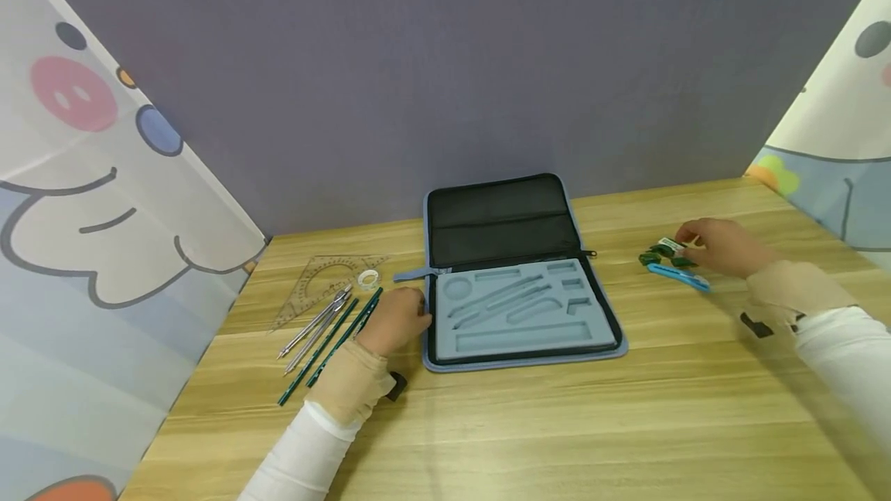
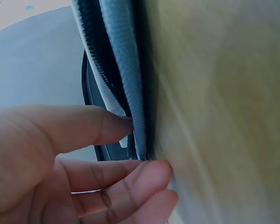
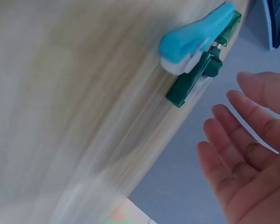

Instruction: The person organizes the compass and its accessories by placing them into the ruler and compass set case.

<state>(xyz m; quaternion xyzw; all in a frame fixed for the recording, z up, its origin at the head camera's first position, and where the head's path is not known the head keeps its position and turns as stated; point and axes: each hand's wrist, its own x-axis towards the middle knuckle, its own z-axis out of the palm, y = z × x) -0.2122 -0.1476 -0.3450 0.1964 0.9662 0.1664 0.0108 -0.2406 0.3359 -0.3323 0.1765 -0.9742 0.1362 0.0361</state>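
Observation:
My left hand (image 1: pixel 394 321) is at the left edge of an open zip case (image 1: pixel 522 366). In the left wrist view its thumb (image 2: pixel 95 125) lies on the zipped edge and the other fingers curl beneath, pinching it. The case holds a pale blue foam insert (image 1: pixel 487 290) with shaped hollows. Over on the right, my right hand (image 1: pixel 727 246) hovers beside small green pieces (image 3: pixel 193 79) and a light-blue cutter (image 1: pixel 677 277). Its fingers (image 3: pixel 233 140) are spread and loosely bent, apart from these things in the right wrist view. What the green pieces are is unclear.
Left of the case lie a clear set square (image 1: pixel 299 304), a roll of white tape (image 1: pixel 368 278), metal compasses (image 1: pixel 316 327) and dark green pencils (image 1: pixel 320 350). A grey wall (image 1: pixel 445 83) stands behind the wooden table (image 1: pixel 529 431), with printed panels (image 1: pixel 63 253) on both sides.

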